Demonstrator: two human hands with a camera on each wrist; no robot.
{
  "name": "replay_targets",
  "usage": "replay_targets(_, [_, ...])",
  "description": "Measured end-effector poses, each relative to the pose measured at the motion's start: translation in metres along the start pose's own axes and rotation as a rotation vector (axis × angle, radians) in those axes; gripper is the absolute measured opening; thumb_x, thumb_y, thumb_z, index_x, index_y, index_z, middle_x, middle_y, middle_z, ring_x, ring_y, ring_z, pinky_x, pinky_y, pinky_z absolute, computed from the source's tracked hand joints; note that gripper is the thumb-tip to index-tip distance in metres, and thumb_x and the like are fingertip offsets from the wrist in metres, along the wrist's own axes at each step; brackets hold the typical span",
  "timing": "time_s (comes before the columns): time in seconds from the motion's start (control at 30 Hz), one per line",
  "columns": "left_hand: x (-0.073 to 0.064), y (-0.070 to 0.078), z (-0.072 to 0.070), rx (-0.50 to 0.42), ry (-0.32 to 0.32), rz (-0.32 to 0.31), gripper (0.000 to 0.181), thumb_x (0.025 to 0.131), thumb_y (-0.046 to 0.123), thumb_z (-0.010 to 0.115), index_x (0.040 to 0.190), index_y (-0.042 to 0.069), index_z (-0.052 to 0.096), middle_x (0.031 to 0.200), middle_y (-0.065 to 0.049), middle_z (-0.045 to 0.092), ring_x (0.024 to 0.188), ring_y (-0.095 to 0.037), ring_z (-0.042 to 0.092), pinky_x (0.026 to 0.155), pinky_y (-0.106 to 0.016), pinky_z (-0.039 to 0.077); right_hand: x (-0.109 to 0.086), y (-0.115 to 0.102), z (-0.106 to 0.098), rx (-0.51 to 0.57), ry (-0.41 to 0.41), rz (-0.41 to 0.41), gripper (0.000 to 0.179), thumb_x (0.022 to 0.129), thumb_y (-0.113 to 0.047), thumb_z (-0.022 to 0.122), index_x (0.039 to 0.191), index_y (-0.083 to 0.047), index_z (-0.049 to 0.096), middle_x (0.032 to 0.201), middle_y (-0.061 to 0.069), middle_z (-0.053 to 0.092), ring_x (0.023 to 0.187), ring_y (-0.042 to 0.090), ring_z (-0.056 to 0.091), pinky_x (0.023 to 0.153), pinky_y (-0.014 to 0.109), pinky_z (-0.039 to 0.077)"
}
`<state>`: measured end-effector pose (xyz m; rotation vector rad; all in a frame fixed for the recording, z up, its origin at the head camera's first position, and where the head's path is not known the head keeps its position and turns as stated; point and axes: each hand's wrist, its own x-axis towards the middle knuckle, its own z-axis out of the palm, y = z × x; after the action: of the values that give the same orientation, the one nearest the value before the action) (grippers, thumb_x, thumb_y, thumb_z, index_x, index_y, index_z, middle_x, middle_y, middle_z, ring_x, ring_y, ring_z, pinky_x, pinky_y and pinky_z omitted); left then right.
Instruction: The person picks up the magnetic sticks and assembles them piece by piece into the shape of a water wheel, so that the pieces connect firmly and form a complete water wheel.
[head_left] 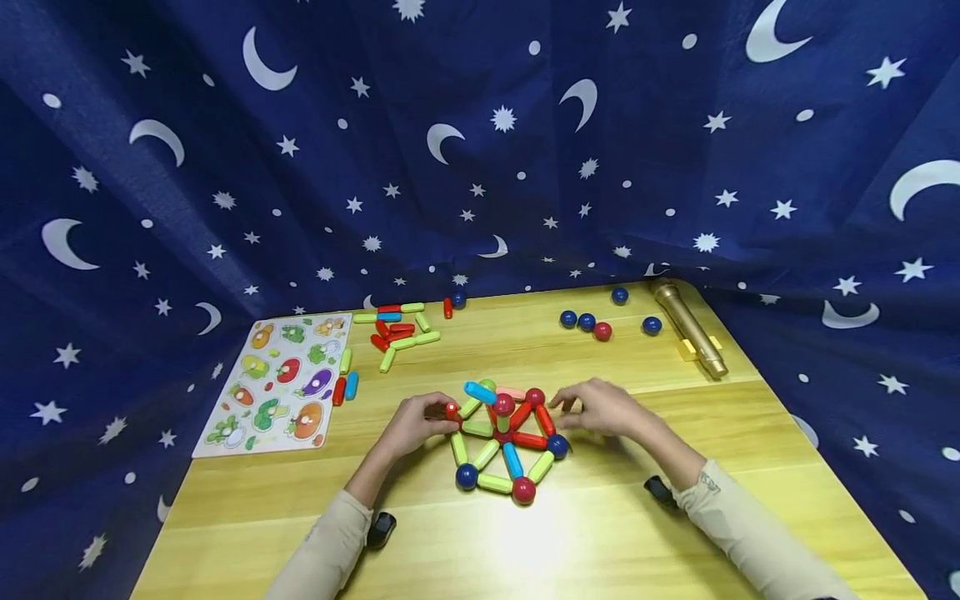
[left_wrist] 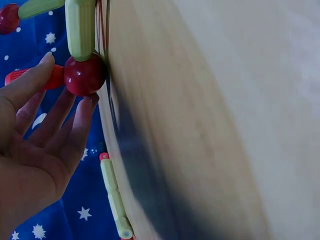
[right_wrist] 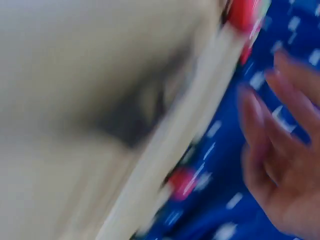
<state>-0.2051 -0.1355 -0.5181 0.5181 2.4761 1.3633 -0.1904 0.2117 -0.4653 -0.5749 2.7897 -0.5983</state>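
Observation:
A flat wheel of magnetic rods and balls lies on the wooden table, with a navy ball (head_left: 467, 476) and a red ball (head_left: 523, 490) along its near rim. Above its middle stands another red ball (head_left: 504, 405), with a blue rod (head_left: 480, 392) sticking out toward the left. My left hand (head_left: 416, 427) pinches a red rod (left_wrist: 57, 77) between thumb and fingers, at the wheel's left side. That rod meets a red ball (left_wrist: 85, 75), which a light green rod (left_wrist: 80, 30) also joins. My right hand (head_left: 597, 407) hovers just right of the wheel, fingers loosely bent, holding nothing; its wrist view is blurred.
Loose green and red rods (head_left: 402, 337) lie at the back left, beside a vegetable puzzle board (head_left: 247, 367). Several balls (head_left: 587, 322) and a gold tube (head_left: 690, 329) sit at the back right. A star-patterned blue cloth (head_left: 480, 167) hangs behind the table.

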Motion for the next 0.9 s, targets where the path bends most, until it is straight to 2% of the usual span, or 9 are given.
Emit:
replay_targets(0.13, [0.000, 0.002, -0.001, -0.002, -0.005, 0.006, 0.026, 0.084, 0.018, 0.077, 0.106, 0.008, 0.070, 0.097, -0.002, 0.074, 0.093, -0.016, 0.070, 0.081, -0.027, 0.056, 0.025, 0.055, -0.034, -0.060, 0.293, 0.180, 0.027, 0.087, -0.020, 0.065, 0.114, -0.015, 0.069, 0.115, 0.014, 0.066, 0.089, 0.034, 0.063, 0.063, 0.042, 0.050])
replay_targets(0.2, [0.001, 0.004, -0.002, -0.008, -0.005, 0.008, 0.025, 0.083, 0.017, 0.077, 0.105, 0.007, 0.070, 0.097, -0.003, 0.074, 0.093, -0.016, 0.070, 0.081, -0.027, 0.056, 0.035, 0.086, -0.048, -0.077, 0.395, 0.297, 0.036, 0.085, -0.013, 0.059, 0.121, -0.012, 0.065, 0.124, 0.021, 0.058, 0.087, 0.037, 0.059, 0.059, 0.043, 0.047])
replay_targets(0.27, [0.001, 0.005, -0.003, -0.017, -0.004, 0.005, 0.024, 0.083, 0.015, 0.077, 0.103, 0.007, 0.070, 0.096, -0.003, 0.074, 0.093, -0.017, 0.070, 0.082, -0.028, 0.057, 0.042, 0.113, -0.059, -0.090, 0.409, 0.387, 0.048, 0.083, -0.010, 0.054, 0.130, -0.011, 0.058, 0.133, 0.027, 0.049, 0.087, 0.041, 0.055, 0.059, 0.048, 0.046])
replay_targets(0.4, [0.002, 0.005, -0.002, -0.028, -0.008, 0.004, 0.019, 0.081, 0.014, 0.078, 0.097, 0.009, 0.069, 0.095, -0.004, 0.074, 0.090, -0.016, 0.070, 0.080, -0.028, 0.057, 0.046, 0.145, -0.068, -0.137, 0.266, 0.468, 0.057, 0.085, -0.012, 0.051, 0.142, -0.010, 0.044, 0.138, 0.033, 0.043, 0.101, 0.048, 0.055, 0.067, 0.054, 0.049])
replay_targets(0.53, [0.003, 0.004, -0.003, -0.025, -0.017, 0.012, 0.017, 0.081, 0.016, 0.078, 0.093, 0.012, 0.067, 0.094, -0.003, 0.074, 0.088, -0.013, 0.070, 0.078, -0.027, 0.056, 0.048, 0.155, -0.070, -0.179, 0.163, 0.503, 0.053, 0.089, -0.016, 0.049, 0.142, -0.010, 0.045, 0.128, 0.036, 0.051, 0.107, 0.053, 0.055, 0.065, 0.055, 0.049])
replay_targets(0.63, [0.004, 0.002, -0.003, -0.025, -0.019, 0.019, 0.017, 0.082, 0.016, 0.078, 0.093, 0.012, 0.067, 0.094, -0.002, 0.074, 0.089, -0.012, 0.070, 0.079, -0.027, 0.056, 0.044, 0.158, -0.065, -0.185, 0.162, 0.517, 0.047, 0.090, -0.017, 0.048, 0.137, -0.010, 0.050, 0.122, 0.037, 0.054, 0.103, 0.054, 0.057, 0.061, 0.054, 0.048])
replay_targets(0.77, [0.005, -0.001, -0.004, -0.036, -0.022, 0.014, 0.017, 0.081, 0.016, 0.078, 0.094, 0.012, 0.068, 0.095, -0.002, 0.074, 0.091, -0.012, 0.070, 0.081, -0.027, 0.056, 0.043, 0.151, -0.059, -0.182, 0.224, 0.493, 0.038, 0.093, -0.022, 0.050, 0.129, -0.011, 0.057, 0.118, 0.036, 0.057, 0.096, 0.052, 0.060, 0.058, 0.054, 0.047])
replay_targets(0.83, [0.004, -0.002, -0.005, -0.048, -0.030, 0.013, 0.018, 0.082, 0.017, 0.078, 0.095, 0.012, 0.068, 0.096, -0.003, 0.074, 0.092, -0.014, 0.070, 0.083, -0.028, 0.056, 0.044, 0.136, -0.057, -0.165, 0.279, 0.478, 0.039, 0.092, -0.024, 0.054, 0.130, -0.012, 0.057, 0.117, 0.035, 0.059, 0.091, 0.051, 0.060, 0.055, 0.052, 0.046])
replay_targets(0.9, [0.003, -0.005, -0.007, -0.065, -0.035, 0.007, 0.019, 0.082, 0.017, 0.078, 0.097, 0.012, 0.068, 0.097, -0.004, 0.073, 0.094, -0.015, 0.069, 0.084, -0.030, 0.056, 0.049, 0.110, -0.056, -0.121, 0.354, 0.441, 0.044, 0.091, -0.026, 0.058, 0.133, -0.014, 0.054, 0.117, 0.032, 0.061, 0.085, 0.048, 0.061, 0.052, 0.048, 0.044])
